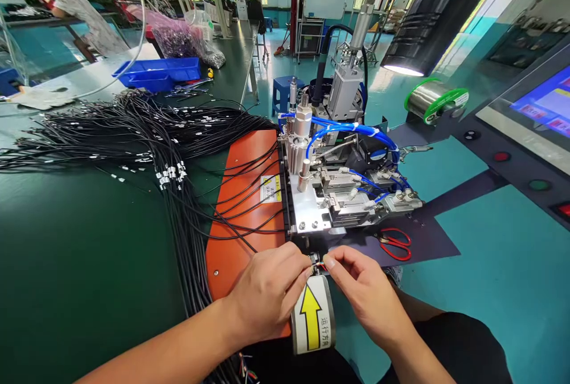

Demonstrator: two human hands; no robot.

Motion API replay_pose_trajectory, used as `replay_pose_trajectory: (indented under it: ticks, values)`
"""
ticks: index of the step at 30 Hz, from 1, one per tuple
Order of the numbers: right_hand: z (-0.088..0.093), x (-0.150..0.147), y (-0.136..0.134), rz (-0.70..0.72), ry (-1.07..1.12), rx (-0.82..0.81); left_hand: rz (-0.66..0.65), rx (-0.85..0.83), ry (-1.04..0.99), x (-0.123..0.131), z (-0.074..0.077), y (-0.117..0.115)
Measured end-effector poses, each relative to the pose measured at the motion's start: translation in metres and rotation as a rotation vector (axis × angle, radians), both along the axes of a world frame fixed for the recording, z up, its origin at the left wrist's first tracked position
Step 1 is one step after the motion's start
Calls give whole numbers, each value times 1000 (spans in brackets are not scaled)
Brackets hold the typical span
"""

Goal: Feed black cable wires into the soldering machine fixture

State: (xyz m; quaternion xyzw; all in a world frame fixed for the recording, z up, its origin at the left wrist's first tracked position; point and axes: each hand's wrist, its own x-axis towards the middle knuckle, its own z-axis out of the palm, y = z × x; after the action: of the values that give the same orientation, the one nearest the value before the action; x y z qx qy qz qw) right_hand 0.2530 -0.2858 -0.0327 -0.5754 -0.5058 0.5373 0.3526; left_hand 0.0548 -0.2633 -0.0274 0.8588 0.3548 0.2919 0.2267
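Observation:
My left hand (pixel 272 286) is closed in a pinch on the end of a thin black cable, most of it hidden by the fingers. Small coloured wires (pixel 323 266), one of them red, stick out of that end. Thumb and forefinger of my right hand (pixel 367 292) are pinched together on the wires' tips. Both hands meet at the near end of a bench machine (pixel 312 209) with metal cylinders and blue air hoses. Just below the fingertips is a white label with a yellow arrow (pixel 310 319). Several black cables (pixel 249 197) lie across the machine's orange plate (pixel 231 265).
A big bundle of black cables (pixel 178 241) covers the green table (pixel 89 253). Red-handled scissors (pixel 395 245) lie right of the machine. A lamp (pixel 434 22), a solder spool (pixel 434 99) and a control panel (pixel 521 152) stand at right. Blue trays (pixel 155 72) and people are farther back.

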Motion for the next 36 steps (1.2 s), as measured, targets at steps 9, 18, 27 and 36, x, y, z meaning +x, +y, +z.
replay_pose_trajectory:
  ticks: [9, 18, 27, 36]
  values:
    - [-8, -4, 4, -25, 108, -16, 37, -14, -17, -1, -2, 0]
    - [-5, -2, 5, 9, 57, 8, 19, -35, 15, -1, 0, 1]
    - [12, -5, 11, 60, -179, 149, -15, -42, 33, -2, 1, 1]
    - [6, 10, 2, -7, -53, -11, 12, -61, -2, -1, 1, 1]
